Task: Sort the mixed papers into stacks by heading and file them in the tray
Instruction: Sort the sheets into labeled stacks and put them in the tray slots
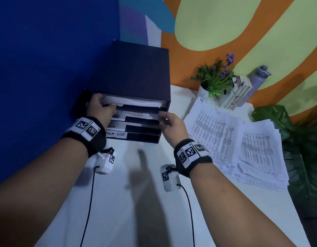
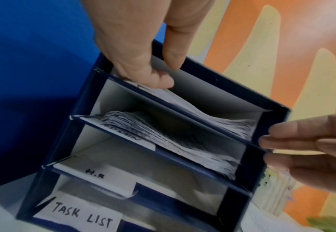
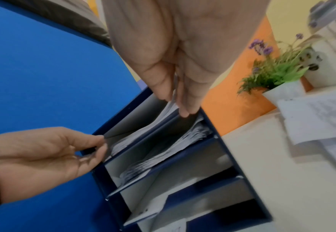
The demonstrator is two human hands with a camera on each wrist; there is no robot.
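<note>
A dark blue file tray [image 1: 132, 72] with several shelves stands at the back left of the white table. A stack of printed papers [image 1: 132, 101] lies in its top slot. My left hand [image 1: 107, 104] pinches the stack's left end, thumb [image 2: 159, 78] against the sheets. My right hand [image 1: 163, 118] pinches the right end of the stack [image 3: 127, 142] between thumb and straight fingers [image 3: 188, 108]. The shelf below, marked ADMIN, holds another stack [image 2: 163, 138]. Lower shelves carry the labels H.R [image 2: 95, 172] and TASK LIST [image 2: 83, 215]. Two loose paper piles [image 1: 225, 139] lie on the table to the right.
A blue wall runs close along the tray's left side. Behind the loose piles stand a potted plant [image 1: 212, 81], a few books [image 1: 237, 91] and a grey bottle [image 1: 255, 82]. Large green leaves [image 1: 296, 139] hang past the table's right edge. Bare tabletop [image 1: 136, 193] lies under my forearms.
</note>
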